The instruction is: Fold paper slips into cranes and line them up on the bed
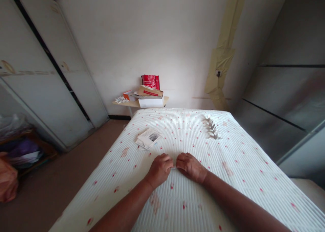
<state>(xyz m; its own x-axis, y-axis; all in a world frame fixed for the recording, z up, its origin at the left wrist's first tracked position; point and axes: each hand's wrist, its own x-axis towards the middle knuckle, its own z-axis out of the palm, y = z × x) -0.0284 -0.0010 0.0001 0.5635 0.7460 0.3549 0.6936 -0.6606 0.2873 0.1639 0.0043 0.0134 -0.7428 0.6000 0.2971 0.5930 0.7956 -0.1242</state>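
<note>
Side by side above the bed, my left hand (161,166) and my right hand (190,165) are closed, fingers curled and pinching. A small pale sliver that looks like folded paper (174,167) shows between them; most of it is hidden by the fingers. Beyond my left hand lies a loose stack of printed paper sheets (148,138), with dark text and a grey picture on the top one. Farther off to the right, several folded paper figures with pointed tips, like paper cranes (212,127), stand in a row.
The bed (193,205) has a white ribbed cover with red spots. Behind it, a small table (132,104) bears a white box (151,102), a red bag (150,81) and a heap of small white pieces (122,99). Wardrobes (58,79) stand left; a dark panelled surface (286,79) rises right.
</note>
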